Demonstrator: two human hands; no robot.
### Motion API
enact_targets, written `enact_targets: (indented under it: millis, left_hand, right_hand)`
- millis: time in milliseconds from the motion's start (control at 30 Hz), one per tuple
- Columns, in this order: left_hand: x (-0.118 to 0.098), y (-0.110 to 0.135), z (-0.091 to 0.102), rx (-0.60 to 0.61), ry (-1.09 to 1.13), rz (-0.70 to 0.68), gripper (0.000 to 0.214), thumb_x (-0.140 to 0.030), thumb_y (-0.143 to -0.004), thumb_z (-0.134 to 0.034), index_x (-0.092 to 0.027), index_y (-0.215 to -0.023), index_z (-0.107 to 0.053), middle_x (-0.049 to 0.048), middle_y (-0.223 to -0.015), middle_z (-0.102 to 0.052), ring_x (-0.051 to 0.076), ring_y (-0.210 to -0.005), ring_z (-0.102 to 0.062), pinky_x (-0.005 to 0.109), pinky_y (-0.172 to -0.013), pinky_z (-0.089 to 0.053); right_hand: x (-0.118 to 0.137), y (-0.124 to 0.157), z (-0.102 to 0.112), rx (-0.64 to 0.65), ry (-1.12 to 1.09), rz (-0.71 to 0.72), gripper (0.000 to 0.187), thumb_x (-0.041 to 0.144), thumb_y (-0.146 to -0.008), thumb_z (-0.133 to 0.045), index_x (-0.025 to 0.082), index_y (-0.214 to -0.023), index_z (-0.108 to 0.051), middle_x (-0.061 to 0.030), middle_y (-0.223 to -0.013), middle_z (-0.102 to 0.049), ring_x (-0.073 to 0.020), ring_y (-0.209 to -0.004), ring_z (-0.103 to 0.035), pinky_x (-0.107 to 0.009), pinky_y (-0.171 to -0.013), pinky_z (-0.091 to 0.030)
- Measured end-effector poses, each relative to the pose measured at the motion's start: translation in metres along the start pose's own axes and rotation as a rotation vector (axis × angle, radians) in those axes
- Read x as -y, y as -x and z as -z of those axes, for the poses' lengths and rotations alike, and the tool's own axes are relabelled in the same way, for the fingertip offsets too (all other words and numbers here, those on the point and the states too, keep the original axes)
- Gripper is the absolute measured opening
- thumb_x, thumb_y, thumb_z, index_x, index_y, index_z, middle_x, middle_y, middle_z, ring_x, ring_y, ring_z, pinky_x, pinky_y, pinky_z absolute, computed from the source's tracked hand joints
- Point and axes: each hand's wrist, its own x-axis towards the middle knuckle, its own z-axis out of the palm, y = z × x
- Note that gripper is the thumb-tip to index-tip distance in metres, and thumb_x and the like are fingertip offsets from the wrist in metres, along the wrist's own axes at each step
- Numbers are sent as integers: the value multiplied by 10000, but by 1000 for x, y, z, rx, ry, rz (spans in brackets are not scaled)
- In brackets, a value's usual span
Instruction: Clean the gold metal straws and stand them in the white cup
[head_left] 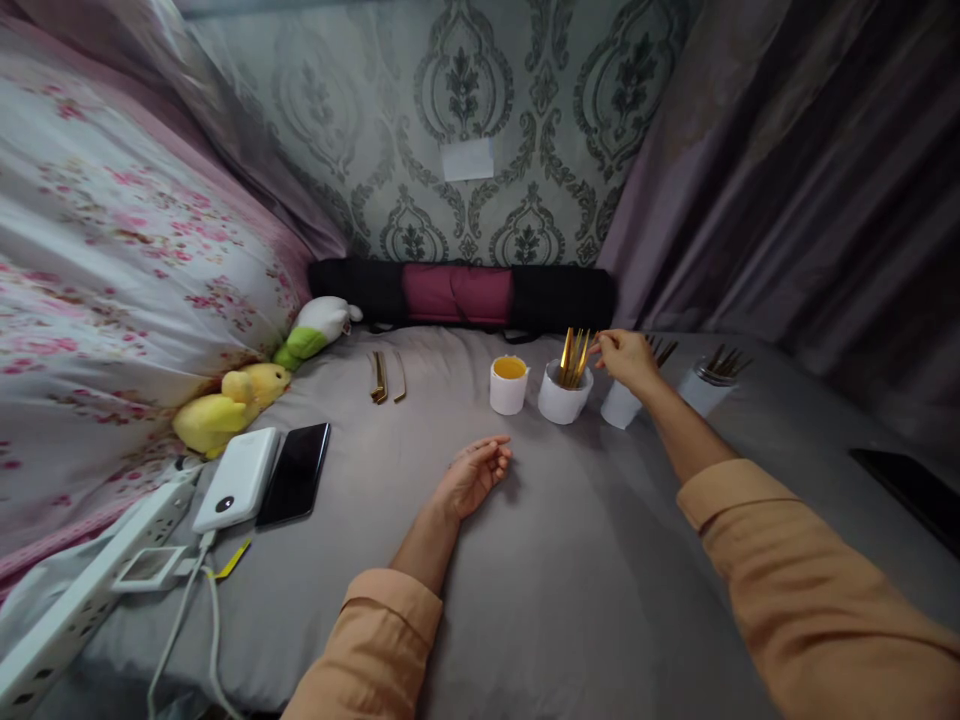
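Note:
My right hand (626,358) reaches far over the grey bedsheet (540,560), its fingers pinched on a gold utensil (583,352) standing in a white cup (564,398) with other gold utensils. My left hand (474,475) rests on the sheet, palm up, fingers loosely curled and apart, holding nothing. A white cup with a yellow inside (509,384) stands left of the utensil cup. Two more white cups (621,404) (703,388) with dark utensils stand to the right. Loose gold utensils (386,376) lie on the sheet at the far left.
A power bank (238,479) and black phone (295,472) lie at left, beside a power strip (97,580) with cables. Yellow (225,402) and green-white plush toys (315,330) rest against a floral pillow (112,260). A black and maroon roll (461,294) lies along the wall. Curtains (810,180) hang at right.

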Motion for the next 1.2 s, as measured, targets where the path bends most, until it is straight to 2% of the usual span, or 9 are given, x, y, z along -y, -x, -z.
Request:
enact_targets:
  millis: [333, 700, 1200]
  left_hand:
    - [-1, 1, -1, -7, -1, -5, 182, -130, -762, -537, -82, -934, -572, 53, -742, -570, 71, -600, -513, 192, -543, -395]
    - [0, 2, -1, -3, 2, -11, 191, -132, -757, -545, -80, -940, -568, 51, -743, -566, 68, -595, -513, 187, -541, -400]
    - [-2, 4, -2, -14, 6, -10, 185, -127, -760, -539, -87, -937, -573, 51, -742, -569, 70, -597, -514, 193, -547, -400]
  right_hand:
    - [4, 5, 6, -69, 1, -19, 283, 255, -791, -392, 128, -891, -625, -58, -759, -676, -97, -471, -575, -235, -550, -452]
    - [16, 16, 12, -129, -9, -13, 289, 289, -802, -389, 125, -826, -626, -47, -693, -656, -95, -447, -541, -237, -535, -431]
    - [22, 42, 6, -157, -87, -11, 397, 416, -829, -331, 132, -774, -603, -41, -598, -601, -114, -467, -530, -236, -495, -406]
